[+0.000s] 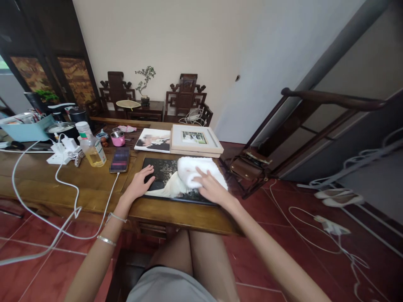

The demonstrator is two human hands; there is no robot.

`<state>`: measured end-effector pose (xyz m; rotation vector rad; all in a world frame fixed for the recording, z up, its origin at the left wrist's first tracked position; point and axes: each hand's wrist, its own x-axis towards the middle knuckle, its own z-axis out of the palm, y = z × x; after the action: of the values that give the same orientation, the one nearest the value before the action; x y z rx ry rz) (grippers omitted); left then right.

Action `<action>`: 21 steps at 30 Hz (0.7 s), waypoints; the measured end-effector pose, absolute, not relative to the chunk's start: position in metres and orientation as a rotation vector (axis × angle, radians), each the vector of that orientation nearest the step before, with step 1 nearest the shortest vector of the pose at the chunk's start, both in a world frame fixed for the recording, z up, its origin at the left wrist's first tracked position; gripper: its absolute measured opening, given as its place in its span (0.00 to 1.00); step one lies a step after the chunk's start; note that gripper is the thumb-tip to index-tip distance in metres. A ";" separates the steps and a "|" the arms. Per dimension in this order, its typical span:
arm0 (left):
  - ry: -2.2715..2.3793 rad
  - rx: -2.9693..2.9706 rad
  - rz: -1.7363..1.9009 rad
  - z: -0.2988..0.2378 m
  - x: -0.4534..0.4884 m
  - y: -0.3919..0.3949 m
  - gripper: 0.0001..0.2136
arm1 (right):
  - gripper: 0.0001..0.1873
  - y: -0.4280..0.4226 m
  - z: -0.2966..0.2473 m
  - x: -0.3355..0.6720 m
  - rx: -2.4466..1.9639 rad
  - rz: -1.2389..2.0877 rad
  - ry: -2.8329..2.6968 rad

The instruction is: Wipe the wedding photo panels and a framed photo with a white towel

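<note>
A dark photo panel (163,172) with a pale dress in its picture lies flat at the wooden table's front edge. My left hand (140,182) rests on the panel's left edge, thumb apart from the fingers, holding nothing. On the panel's right half lies a folded, fluffy white towel (208,167). My right hand (212,188) presses on this towel with the index finger stretched out and the other fingers bent into the cloth. The towel covers part of the picture. Behind the panel are a framed photo (197,139) and a smaller photo print (153,139).
Left of the panel a phone (120,160) is plugged into a white cable. Further left stand a bottle of yellow liquid (94,147), a pink cup (117,138), a white power strip (59,156) and a blue box (30,126). A wooden chair (302,121) stands at the right.
</note>
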<state>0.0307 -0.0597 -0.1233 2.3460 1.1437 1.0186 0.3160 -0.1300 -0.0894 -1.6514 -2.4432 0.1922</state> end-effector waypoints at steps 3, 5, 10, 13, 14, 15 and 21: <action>1.148 2.339 1.024 -0.124 0.031 -0.059 0.17 | 0.29 -0.095 -0.086 0.313 -1.776 0.175 -2.372; 1.158 2.327 1.030 -0.125 0.030 -0.059 0.17 | 0.29 -0.089 -0.084 0.304 -1.808 0.173 -2.351; 1.159 2.312 1.049 -0.127 0.030 -0.059 0.16 | 0.29 -0.143 -0.081 0.263 -1.674 0.149 -2.407; 1.158 2.318 1.035 -0.125 0.031 -0.060 0.16 | 0.29 -0.192 -0.076 0.243 -1.620 0.237 -2.478; 1.163 2.325 1.022 -0.125 0.031 -0.060 0.16 | 0.30 -0.204 -0.074 0.240 -1.601 0.285 -2.506; 1.171 2.333 1.009 -0.124 0.031 -0.061 0.16 | 0.30 -0.213 -0.072 0.238 -1.580 0.328 -2.528; 1.188 2.347 0.986 -0.123 0.030 -0.061 0.19 | 0.29 -0.181 -0.077 0.259 -1.579 0.289 -2.477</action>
<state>0.0300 -0.0609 -0.1227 2.3472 1.1877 0.9856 0.2592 -0.1813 -0.0773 -1.5794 -2.4771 0.2894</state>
